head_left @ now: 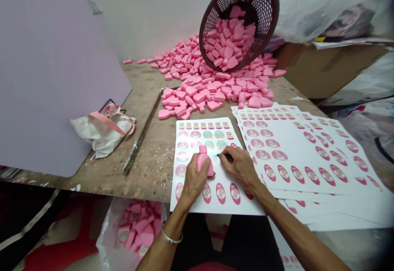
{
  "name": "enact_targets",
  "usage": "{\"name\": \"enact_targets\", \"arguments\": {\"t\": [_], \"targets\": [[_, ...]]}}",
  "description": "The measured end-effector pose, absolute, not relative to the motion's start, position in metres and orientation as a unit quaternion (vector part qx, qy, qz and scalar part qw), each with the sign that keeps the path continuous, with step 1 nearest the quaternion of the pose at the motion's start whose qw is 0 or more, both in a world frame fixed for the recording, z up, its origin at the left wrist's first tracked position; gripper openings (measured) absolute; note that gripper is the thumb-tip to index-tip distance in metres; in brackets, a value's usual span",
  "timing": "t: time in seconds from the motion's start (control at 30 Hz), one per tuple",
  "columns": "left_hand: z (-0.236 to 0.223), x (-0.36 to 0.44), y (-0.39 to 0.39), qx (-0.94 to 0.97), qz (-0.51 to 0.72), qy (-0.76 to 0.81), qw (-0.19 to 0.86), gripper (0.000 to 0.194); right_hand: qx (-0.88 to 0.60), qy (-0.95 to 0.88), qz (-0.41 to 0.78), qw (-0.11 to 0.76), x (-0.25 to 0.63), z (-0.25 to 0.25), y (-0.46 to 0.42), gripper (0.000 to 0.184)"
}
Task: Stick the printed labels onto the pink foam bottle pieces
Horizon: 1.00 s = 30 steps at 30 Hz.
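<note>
Pink bottle [209,167] is being clasped in the left hand [192,180], curled fingers [198,166] around it, while the right hand [241,169] is pinching a dark tool [220,155] beside it.

From here I see a white wall [160,12] lettered in black behind a worn wooden bench [154,176], with a pale lilac board [55,74] at left and a cardboard box [329,72] at right.
</note>
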<state>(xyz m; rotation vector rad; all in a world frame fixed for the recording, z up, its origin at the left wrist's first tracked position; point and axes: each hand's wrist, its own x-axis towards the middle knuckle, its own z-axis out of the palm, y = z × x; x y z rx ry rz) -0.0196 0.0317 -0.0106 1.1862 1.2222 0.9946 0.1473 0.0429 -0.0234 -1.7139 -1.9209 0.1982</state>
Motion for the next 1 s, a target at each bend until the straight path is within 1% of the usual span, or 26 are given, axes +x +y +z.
{"name": "enact_targets", "arguments": {"t": [0.1,0.17,0.23,0.3,0.37,0.43,0.53,0.63,0.73,0.87,1.0], "targets": [[-0.010,-0.020,0.032,0.509,0.425,0.523,0.536,0.030,-0.660,-0.700,0.060,0.266,0.143,-0.023,0.044,0.015],[-0.010,-0.020,0.032,0.505,0.427,0.524,0.537,0.029,-0.663,-0.696,0.040,0.274,0.140,-0.024,0.043,0.016],[-0.010,-0.019,0.032,0.491,0.433,0.518,0.550,0.031,-0.651,-0.697,0.031,0.299,0.138,-0.025,0.042,0.017],[-0.009,-0.018,0.031,0.475,0.441,0.509,0.566,0.034,-0.639,-0.690,0.048,0.336,0.138,-0.023,0.040,0.019],[-0.007,-0.018,0.031,0.450,0.455,0.500,0.583,0.037,-0.637,-0.659,0.110,0.384,0.140,-0.017,0.038,0.023],[-0.004,-0.018,0.030,0.412,0.476,0.488,0.605,0.042,-0.642,-0.596,0.199,0.439,0.143,-0.008,0.035,0.028],[0.001,-0.020,0.027,0.319,0.512,0.452,0.657,0.053,-0.638,-0.528,0.290,0.480,0.147,0.009,0.029,0.034],[0.008,-0.021,0.023,0.256,0.520,0.413,0.702,0.056,-0.617,-0.544,0.327,0.465,0.142,0.021,0.021,0.036],[0.014,-0.020,0.019,0.248,0.511,0.394,0.722,0.056,-0.601,-0.560,0.353,0.449,0.133,0.024,0.014,0.036],[0.018,-0.020,0.016,0.247,0.509,0.385,0.729,0.057,-0.586,-0.562,0.373,0.449,0.123,0.025,0.011,0.030],[0.017,-0.020,0.015,0.249,0.516,0.380,0.726,0.057,-0.579,-0.554,0.386,0.457,0.119,0.026,0.010,0.029]]}}
